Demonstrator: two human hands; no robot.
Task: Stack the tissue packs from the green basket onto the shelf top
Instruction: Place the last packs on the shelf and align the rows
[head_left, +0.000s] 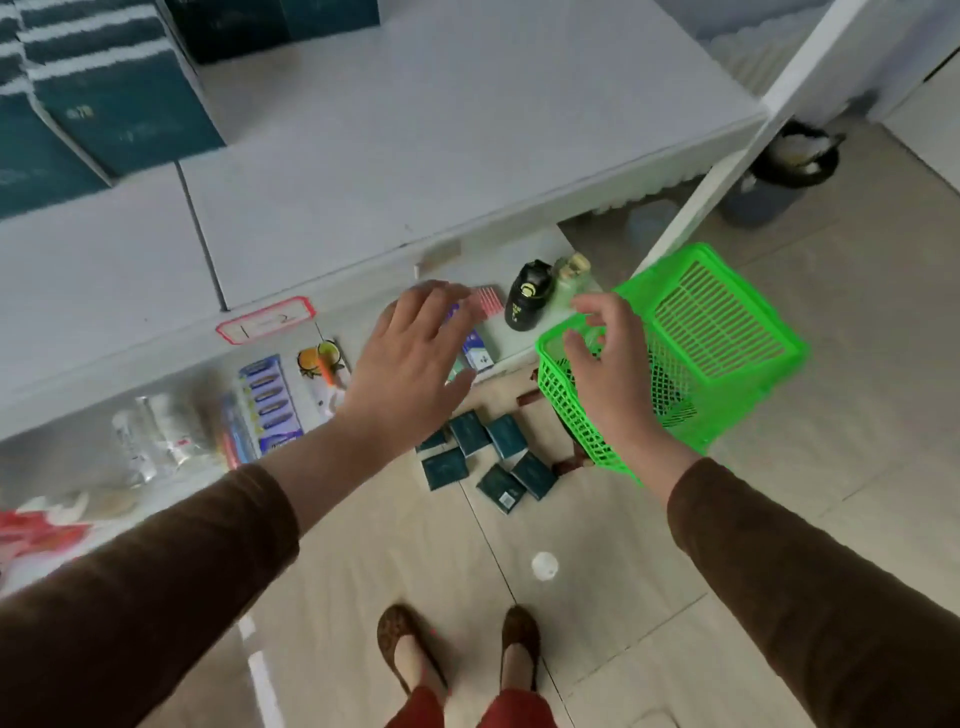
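Observation:
A green plastic basket (727, 332) hangs tilted on its side above the floor, its mesh bottom facing up and right. My right hand (608, 364) grips its near rim with curled fingers. Several dark teal tissue packs (506, 436) lie scattered on the tiled floor below and to the left of the basket. My left hand (410, 358) hovers over the lower shelf's edge, fingers spread and holding nothing. The white shelf top (415, 145) stretches across the upper view, with stacked teal tissue packs (104, 104) at its far left.
The lower shelf (498, 338) carries a black bottle (525, 301), a clear bottle (571, 275), boxed goods and packets (267, 405). A lined bin (779, 171) stands behind the white post at right. A small white cap (544, 565) lies on the floor near my feet.

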